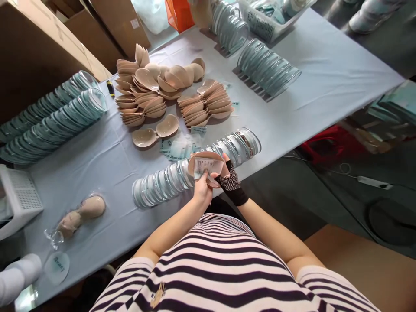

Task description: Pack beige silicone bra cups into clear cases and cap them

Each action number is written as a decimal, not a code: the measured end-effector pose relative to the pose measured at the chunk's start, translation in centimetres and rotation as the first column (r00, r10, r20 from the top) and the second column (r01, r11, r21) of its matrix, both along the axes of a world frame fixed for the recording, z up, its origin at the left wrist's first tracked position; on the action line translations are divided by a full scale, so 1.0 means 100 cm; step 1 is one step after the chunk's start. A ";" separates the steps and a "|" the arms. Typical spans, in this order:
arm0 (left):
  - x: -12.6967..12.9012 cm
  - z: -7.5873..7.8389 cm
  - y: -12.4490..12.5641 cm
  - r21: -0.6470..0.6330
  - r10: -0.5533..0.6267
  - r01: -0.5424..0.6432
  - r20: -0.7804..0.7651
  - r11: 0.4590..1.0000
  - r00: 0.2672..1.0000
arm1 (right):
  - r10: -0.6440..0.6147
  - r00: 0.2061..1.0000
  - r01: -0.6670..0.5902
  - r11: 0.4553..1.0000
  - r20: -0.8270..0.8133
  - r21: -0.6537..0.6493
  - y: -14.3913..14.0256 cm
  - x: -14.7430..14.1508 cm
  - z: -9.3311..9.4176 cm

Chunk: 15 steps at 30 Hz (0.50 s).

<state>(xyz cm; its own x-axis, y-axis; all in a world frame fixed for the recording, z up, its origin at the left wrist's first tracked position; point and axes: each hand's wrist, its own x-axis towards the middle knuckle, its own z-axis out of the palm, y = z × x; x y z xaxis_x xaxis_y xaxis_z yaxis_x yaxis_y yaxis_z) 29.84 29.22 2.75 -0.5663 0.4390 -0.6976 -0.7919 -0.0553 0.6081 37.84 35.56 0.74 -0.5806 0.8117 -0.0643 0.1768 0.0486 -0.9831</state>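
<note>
Clamping cup (208,154) w/ paper (202,165) mid-frame, L grip (202,189) & R grip (230,181); paper cd drop if L grip eases.

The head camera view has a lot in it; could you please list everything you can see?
Held cup piece: one, beige, in both hands
Printed slip: one, white, inside that piece
Cup stacks: several, beige, mid-table
Loose double cup: one, beige, before the stacks
Packets: several, teal-printed, beside it
Container rows: several, clear, near edge, left, far side
Wrapped double cup: one, beige, left
Round label: one, pale, near left
Baskets: two, white, left and far edge
Bag: one, orange, far side
Boxes: several, brown, far left
Table: one, pale blue, centre
Shirt: one, striped, bottom
Left hand: one, bare, centre
Right hand: one, black-gloved, centre
</note>
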 end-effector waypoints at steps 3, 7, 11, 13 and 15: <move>0.006 0.005 0.010 -0.019 0.051 -0.050 0.060 0.999 0.997 | 0.029 0.995 -0.039 0.994 -0.092 -0.103 0.000 0.013 0.002; 0.005 0.014 0.019 0.046 0.018 -0.031 0.266 0.998 0.964 | 0.081 0.982 -0.097 0.991 -0.172 -0.087 -0.004 0.033 0.001; 0.015 0.013 0.022 0.050 -0.093 0.082 0.282 0.995 0.955 | -0.022 0.992 0.011 0.996 -0.124 -0.090 -0.001 0.036 -0.003; 0.021 0.007 0.019 0.034 -0.102 0.097 0.188 0.995 0.977 | -0.058 0.995 0.050 0.995 -0.085 -0.091 0.002 0.037 -0.006; 0.026 -0.001 0.013 0.008 -0.114 0.114 0.067 0.993 0.991 | -0.061 0.998 0.058 0.995 -0.028 -0.076 0.004 0.040 -0.011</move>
<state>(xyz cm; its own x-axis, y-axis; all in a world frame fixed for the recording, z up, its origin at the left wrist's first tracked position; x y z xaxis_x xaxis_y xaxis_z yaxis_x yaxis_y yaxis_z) 32.42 30.55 2.69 -0.4646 0.5009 -0.7303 -0.8320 0.0355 0.5536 41.86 36.01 -0.33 -0.5340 0.8383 -0.1095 0.1476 -0.0351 -0.9884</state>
